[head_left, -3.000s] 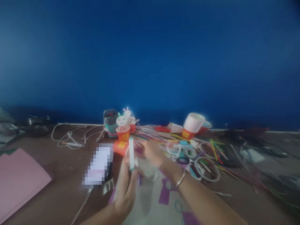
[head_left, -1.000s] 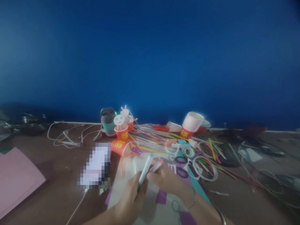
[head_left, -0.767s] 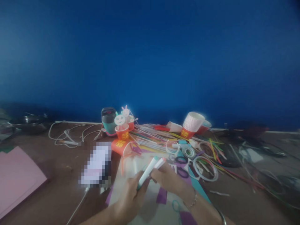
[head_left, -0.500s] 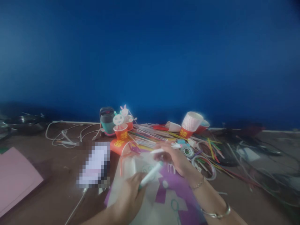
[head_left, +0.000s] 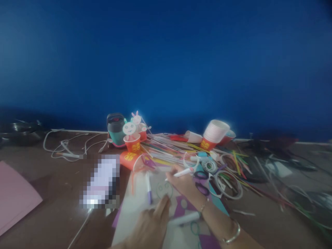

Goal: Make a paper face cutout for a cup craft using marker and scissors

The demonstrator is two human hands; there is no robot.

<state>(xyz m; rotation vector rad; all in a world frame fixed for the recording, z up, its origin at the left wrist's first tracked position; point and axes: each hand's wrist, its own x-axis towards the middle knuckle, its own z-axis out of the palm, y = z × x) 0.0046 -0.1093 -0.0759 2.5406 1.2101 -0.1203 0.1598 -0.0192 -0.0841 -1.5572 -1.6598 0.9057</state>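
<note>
A white sheet (head_left: pixel 129 211) with a green face drawn on it lies in front of me. My left hand (head_left: pixel 153 221) rests flat on its lower part, fingers extended, just below the drawn face. In my right hand (head_left: pixel 180 178) is a slim white marker (head_left: pixel 185 172), its tip just above the face's upper right. A thicker white marker (head_left: pixel 185 218) lies between my left hand and my right forearm. On the sheet's left part is a purple-tipped marker (head_left: pixel 148 188). Purple cut pieces (head_left: pixel 180 206) show beside my right wrist.
Behind the sheet are loose sticks (head_left: pixel 166 147), orange cups (head_left: pixel 132 143), a cup stack (head_left: pixel 215 133) and a teal container (head_left: pixel 116 133). Scissors (head_left: pixel 201 183) and a tape roll (head_left: pixel 209 165) lie right. A phone (head_left: pixel 102 180) with cable and pink paper (head_left: pixel 17 197) are left.
The thick white marker has left my left hand, which now lies on the sheet. My right hand has moved down toward the drawn face. The purple-tipped marker and scissors now show clearly.
</note>
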